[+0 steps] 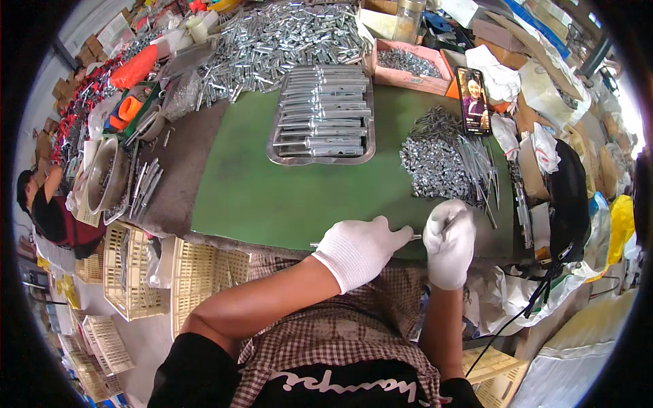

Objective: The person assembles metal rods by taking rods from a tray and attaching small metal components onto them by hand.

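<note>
My left hand [360,251], in a white knit glove, is closed around a slim metal rod [417,237] at the near edge of the green mat [272,197]. The rod's ends poke out on both sides of the glove. At its right end is my right hand [450,241], also gloved, with fingers curled in a pinch; what they grip is hidden. Just beyond that hand lies a heap of small shiny metal parts [435,166]. Thin metal rods [481,166] lie along the heap's right side. Farther back, a metal tray [326,161] carries a stack of finished-looking metal tubes [333,109].
A large pile of metal pieces [286,37] covers the back. A pink box [413,61] of small parts stands beside a propped phone [473,102]. Metal bowls [109,175] sit at left. Plastic crates [194,279] stand below the table; another person [61,211] is far left.
</note>
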Demonstrator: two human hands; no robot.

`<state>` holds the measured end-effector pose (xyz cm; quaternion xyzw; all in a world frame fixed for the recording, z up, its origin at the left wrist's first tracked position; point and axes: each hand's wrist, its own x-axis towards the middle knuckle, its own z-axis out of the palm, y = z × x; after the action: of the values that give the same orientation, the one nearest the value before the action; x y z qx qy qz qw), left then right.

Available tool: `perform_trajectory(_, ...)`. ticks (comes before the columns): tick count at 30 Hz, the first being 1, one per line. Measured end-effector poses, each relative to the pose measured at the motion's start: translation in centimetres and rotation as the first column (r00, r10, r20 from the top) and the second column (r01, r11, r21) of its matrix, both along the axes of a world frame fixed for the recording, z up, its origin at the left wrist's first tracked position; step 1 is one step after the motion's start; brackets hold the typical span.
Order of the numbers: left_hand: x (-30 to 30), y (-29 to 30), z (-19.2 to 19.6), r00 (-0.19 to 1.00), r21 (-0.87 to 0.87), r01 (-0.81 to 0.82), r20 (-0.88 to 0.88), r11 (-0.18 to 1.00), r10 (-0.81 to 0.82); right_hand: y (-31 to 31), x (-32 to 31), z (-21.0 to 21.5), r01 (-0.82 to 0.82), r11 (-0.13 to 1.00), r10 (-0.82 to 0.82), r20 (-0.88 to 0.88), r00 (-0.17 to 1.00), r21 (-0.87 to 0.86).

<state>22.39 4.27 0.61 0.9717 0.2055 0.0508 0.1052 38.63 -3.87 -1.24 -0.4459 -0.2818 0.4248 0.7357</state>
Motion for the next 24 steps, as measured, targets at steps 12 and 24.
perform_trajectory(12, -0.1, -0.1, -0.3, 1.0, 0.028, -0.005, 0.013, 1.0, 0.005, 1.9, -2.0, -1.6, 0.173, 0.915, -0.099, -0.211, 0.972, 0.364)
perform_trajectory(24, 2.3, -0.5, -1.0, 0.995, 0.249, -0.034, 0.104, 0.968, 0.009, 1.3, -1.2, -2.4, 0.174, 0.926, -0.116, -0.185, 0.976, 0.336)
